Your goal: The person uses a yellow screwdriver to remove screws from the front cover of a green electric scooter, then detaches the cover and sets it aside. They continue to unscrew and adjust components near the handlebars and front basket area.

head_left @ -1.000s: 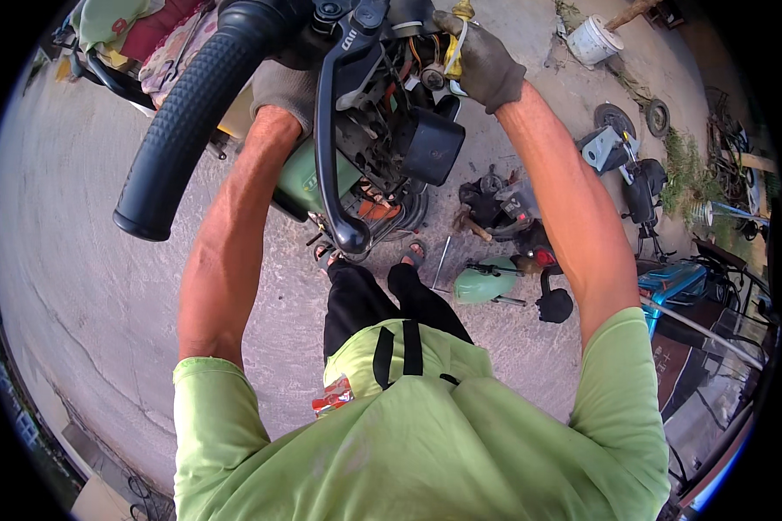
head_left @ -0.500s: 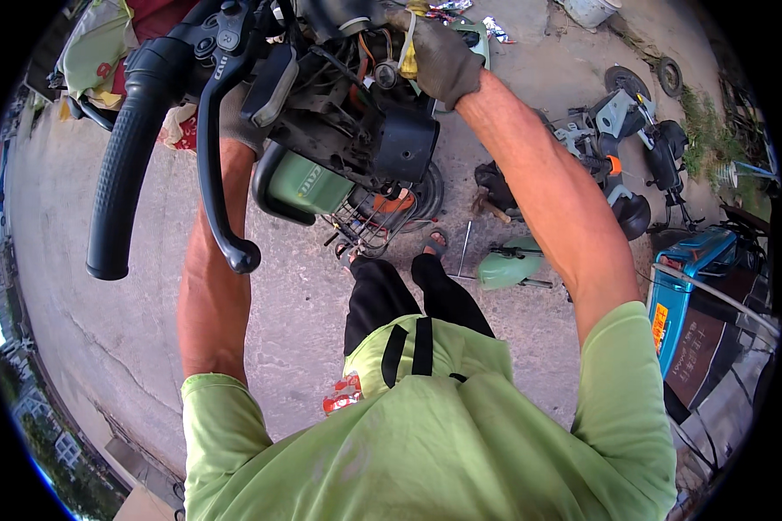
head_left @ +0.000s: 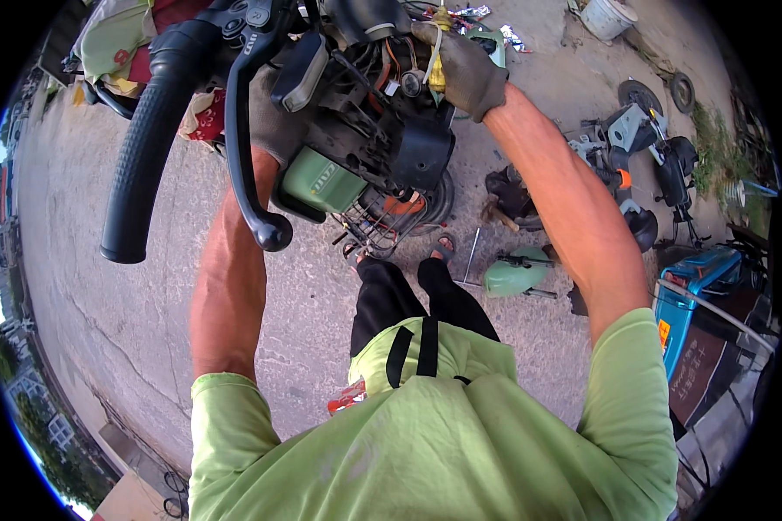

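Observation:
A partly dismantled electric scooter fills the top, its black handlebar grip (head_left: 135, 165) and brake lever (head_left: 237, 148) close to view. My right hand (head_left: 471, 76), in a grey-brown glove, is closed around a yellow-handled tool (head_left: 438, 69) beside exposed wires and a small round part (head_left: 411, 83). A pale thin strip curves across the yellow handle. Behind the lever, my gloved left hand (head_left: 274, 122) reaches into the scooter's front; its fingers are hidden by a black rectangular part (head_left: 300, 74). Below it sits a green panel (head_left: 324, 180) with a black rim.
A wire basket (head_left: 378, 217) hangs by a wheel near my feet. On the concrete to the right lie a green cover (head_left: 517, 272) and a hammer (head_left: 499, 215). Farther right are another stripped scooter (head_left: 634, 130), a loose tyre (head_left: 682, 91) and a blue vehicle (head_left: 691, 286). A white bucket (head_left: 608, 17) stands beyond.
The whole scene has shifted slightly right in view. My left hand has moved right, and more of its glove shows below the lever. My right hand keeps its hold on the yellow-handled tool.

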### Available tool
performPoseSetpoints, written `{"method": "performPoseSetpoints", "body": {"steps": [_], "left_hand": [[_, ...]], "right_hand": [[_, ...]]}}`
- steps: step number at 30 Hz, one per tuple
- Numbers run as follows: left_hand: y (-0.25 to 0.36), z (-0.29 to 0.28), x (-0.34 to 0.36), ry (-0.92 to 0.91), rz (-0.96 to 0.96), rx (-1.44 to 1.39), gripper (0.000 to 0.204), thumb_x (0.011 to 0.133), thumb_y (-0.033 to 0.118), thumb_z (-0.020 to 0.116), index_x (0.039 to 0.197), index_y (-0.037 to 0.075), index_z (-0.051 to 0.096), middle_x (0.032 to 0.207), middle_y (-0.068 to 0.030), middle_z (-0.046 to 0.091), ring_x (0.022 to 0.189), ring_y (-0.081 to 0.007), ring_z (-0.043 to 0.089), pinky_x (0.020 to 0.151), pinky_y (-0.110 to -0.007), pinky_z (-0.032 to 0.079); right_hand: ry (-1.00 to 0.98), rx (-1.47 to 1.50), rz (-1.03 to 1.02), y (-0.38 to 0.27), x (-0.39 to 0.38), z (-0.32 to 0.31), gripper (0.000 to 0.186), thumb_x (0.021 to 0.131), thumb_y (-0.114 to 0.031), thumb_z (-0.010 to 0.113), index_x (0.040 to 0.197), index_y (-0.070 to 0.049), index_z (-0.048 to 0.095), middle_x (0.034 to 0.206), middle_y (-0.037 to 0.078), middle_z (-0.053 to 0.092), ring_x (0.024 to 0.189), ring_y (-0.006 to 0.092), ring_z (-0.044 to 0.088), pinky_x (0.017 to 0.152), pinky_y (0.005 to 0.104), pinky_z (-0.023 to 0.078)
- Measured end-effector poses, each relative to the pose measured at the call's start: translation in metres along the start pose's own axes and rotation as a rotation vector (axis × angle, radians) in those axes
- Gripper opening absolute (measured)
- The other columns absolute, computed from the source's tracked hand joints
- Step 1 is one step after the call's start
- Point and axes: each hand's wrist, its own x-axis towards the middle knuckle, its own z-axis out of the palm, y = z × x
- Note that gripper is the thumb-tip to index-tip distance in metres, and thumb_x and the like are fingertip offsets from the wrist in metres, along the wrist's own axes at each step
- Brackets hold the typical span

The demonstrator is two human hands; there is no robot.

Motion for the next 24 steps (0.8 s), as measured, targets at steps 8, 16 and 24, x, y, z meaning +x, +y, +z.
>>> {"method": "performPoseSetpoints", "body": {"steps": [8,16,24], "left_hand": [[0.012,-0.010,-0.006,0.039,-0.080,0.105,0.046,0.089,0.026,0.074,0.130,0.007,0.064,0.115,-0.0130,0.070,0.103,-0.0296,0.068,0.091,-0.038,0.054],[0.014,0.001,-0.002,0.066,-0.125,0.165,0.030,0.085,0.018,0.074,0.112,0.005,0.070,0.101,-0.0181,0.073,0.096,-0.0339,0.072,0.083,-0.038,0.056],[0.010,-0.033,-0.005,0.130,-0.066,0.013,0.035,0.086,0.006,0.074,0.120,0.000,0.068,0.108,-0.0110,0.072,0.098,-0.0205,0.069,0.089,-0.033,0.053]], "right_hand": [[0.327,0.863,0.613,-0.029,-0.055,-0.019,0.035,0.107,-0.031,0.052,0.134,-0.009,0.056,0.112,0.008,0.072,0.097,0.0173,0.071,0.081,0.0282,0.057],[0.517,1.178,1.000,0.042,-0.268,0.025,0.024,0.102,-0.030,0.061,0.119,-0.013,0.062,0.095,0.004,0.070,0.072,0.0119,0.064,0.062,0.0283,0.052],[0.647,1.252,1.378,0.039,-0.412,0.088,0.014,0.100,-0.028,0.062,0.109,-0.017,0.066,0.081,-0.001,0.068,0.060,0.0096,0.059,0.052,0.0256,0.048]]}}
